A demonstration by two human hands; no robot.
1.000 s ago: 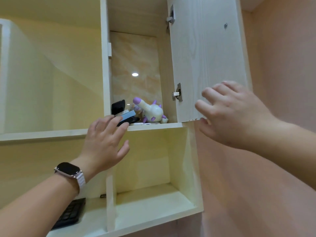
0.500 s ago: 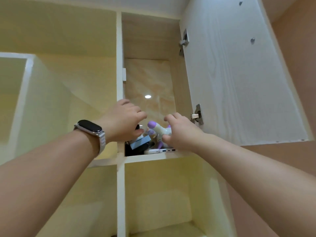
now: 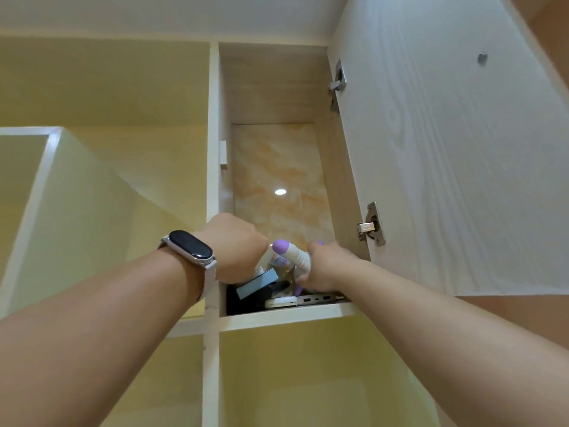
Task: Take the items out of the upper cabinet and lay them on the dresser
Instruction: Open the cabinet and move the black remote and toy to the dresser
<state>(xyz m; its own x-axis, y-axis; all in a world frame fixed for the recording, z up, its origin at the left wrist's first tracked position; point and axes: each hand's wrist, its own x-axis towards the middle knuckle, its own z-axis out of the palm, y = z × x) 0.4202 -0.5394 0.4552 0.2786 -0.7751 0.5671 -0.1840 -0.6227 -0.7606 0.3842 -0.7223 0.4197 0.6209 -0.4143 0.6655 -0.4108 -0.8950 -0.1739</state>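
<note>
Both my hands reach up into the open upper cabinet point(image 3: 277, 87). My right hand point(image 3: 326, 269) grips the white and purple toy animal point(image 3: 292, 254) around its body, its purple-tipped neck sticking out to the left. My left hand point(image 3: 237, 245), with a watch on the wrist, is inside at the cabinet's left; its fingers are hidden and what they hold cannot be seen. Below it lie a grey-blue box point(image 3: 257, 283), a black item point(image 3: 240, 298), a white flat device point(image 3: 281, 302) and a silver hub with ports point(image 3: 318, 298). The dresser is out of view.
The cabinet door point(image 3: 446, 149) stands open to the right, with two metal hinges point(image 3: 371, 224). Open yellow-lined shelf compartments point(image 3: 308, 380) lie below and to the left. The cabinet's bottom shelf edge point(image 3: 286, 314) runs just under the items.
The view tilted further up and closer. My right hand moved from the door into the cabinet and closed around the toy animal. My left hand went deeper in, past the box.
</note>
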